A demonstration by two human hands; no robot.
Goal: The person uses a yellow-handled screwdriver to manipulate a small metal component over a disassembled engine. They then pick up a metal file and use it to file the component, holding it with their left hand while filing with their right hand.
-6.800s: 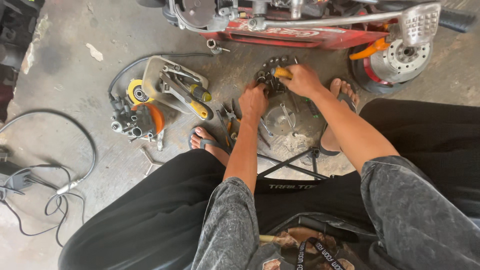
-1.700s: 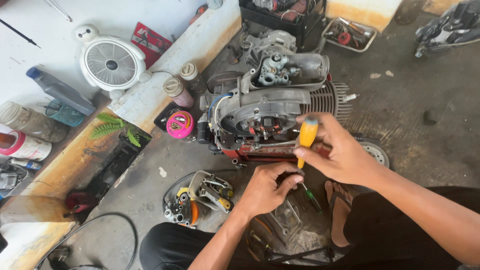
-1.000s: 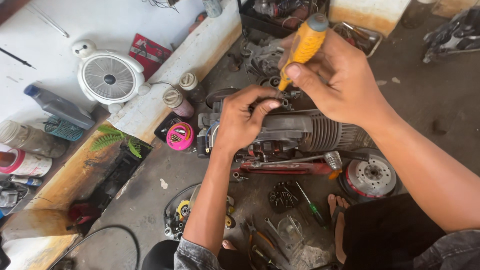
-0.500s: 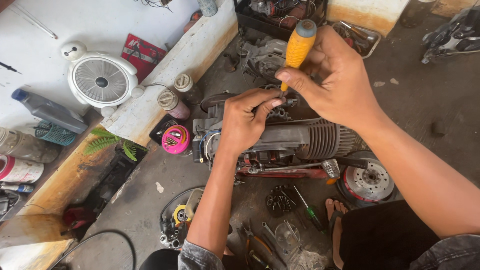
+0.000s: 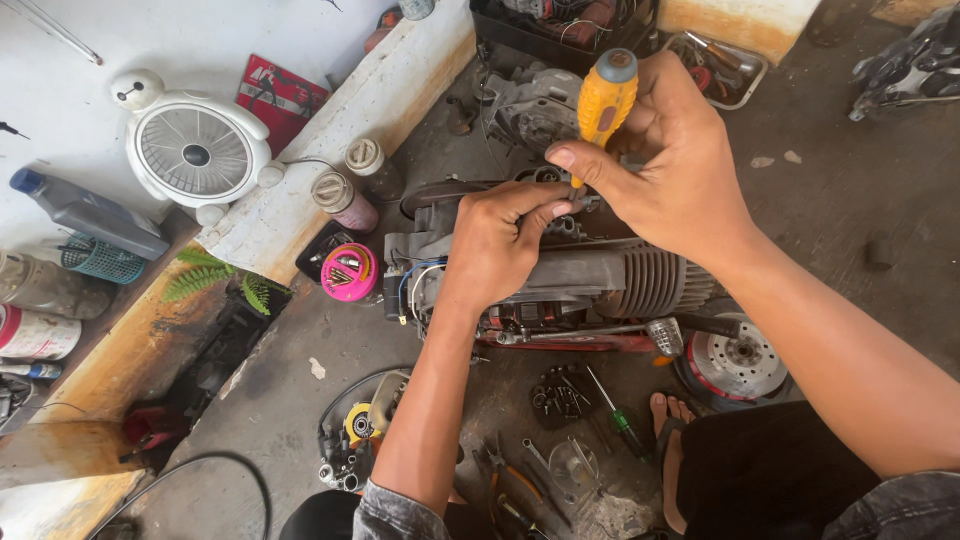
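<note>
My right hand (image 5: pixel 668 170) grips a screwdriver with a yellow handle and grey cap (image 5: pixel 604 98), held upright with its tip down on the top of a grey scooter engine (image 5: pixel 600 280). My left hand (image 5: pixel 497 240) rests on the engine just left of the tip, its fingers pinched near the shaft; what they pinch is hidden. The engine's finned cylinder points right, toward a round brake drum (image 5: pixel 738 360).
A white fan (image 5: pixel 195 150), spray cans (image 5: pixel 342 198), a pink round tin (image 5: pixel 349 272) and a grey oil bottle (image 5: pixel 90 213) lie left. Loose tools, a green screwdriver (image 5: pixel 615 410) and a parts tray (image 5: pixel 352 435) litter the concrete floor near my foot (image 5: pixel 668 440).
I rose from the floor parts and brought the screwdriver up onto the engine. Over the last second both hands settled closer together on its top.
</note>
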